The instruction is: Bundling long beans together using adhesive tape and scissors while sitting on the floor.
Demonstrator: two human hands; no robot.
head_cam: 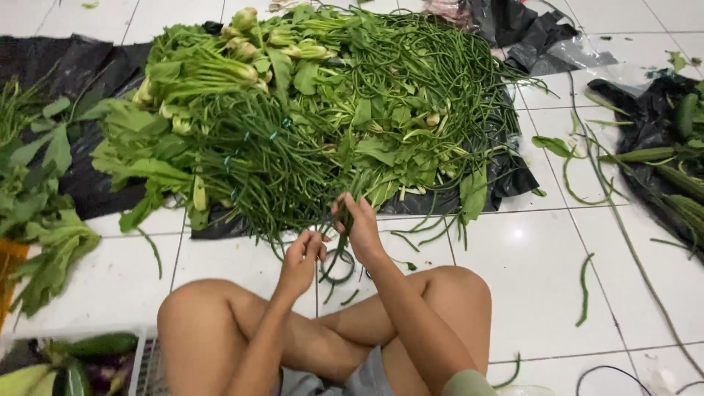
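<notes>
Sitting cross-legged on white floor tiles (528,293), knees filling the lower middle of the frame, torso cut off at the bottom edge. Fingertips of both hands hard to make out, tucked among the strands. Right hand (359,229) closed around a small bunch of yard-long beans (343,253), bunch running down through the fist and curling on the tile just below it. Left hand (302,258) just beside, lower and to the left, fingers curled in toward the same bunch; whether actually pinching a strand or only touching, cannot tell. Upper ends of the gripped beans lost in the big heap above.

Directly above the hands, across the upper middle of the frame: large pile of yard-long beans (411,81) mixed with leafy greens (154,158) and bok choy (242,44), all lying on a black plastic sheet (88,183), its far edge hidden under the produce. Stray single beans (584,290) scattered on the tiles at right.

Right edge: a black plastic bag (649,121) spread open, holding long pale-green gourds or cucumbers (678,183), partly cut off. Lower left corner: a white crate (143,363), only its rim showing, with cucumbers (99,345) and something dark purple inside, too cropped to identify. Left edge: more loose leafy stems (44,242), cut off by the frame.
</notes>
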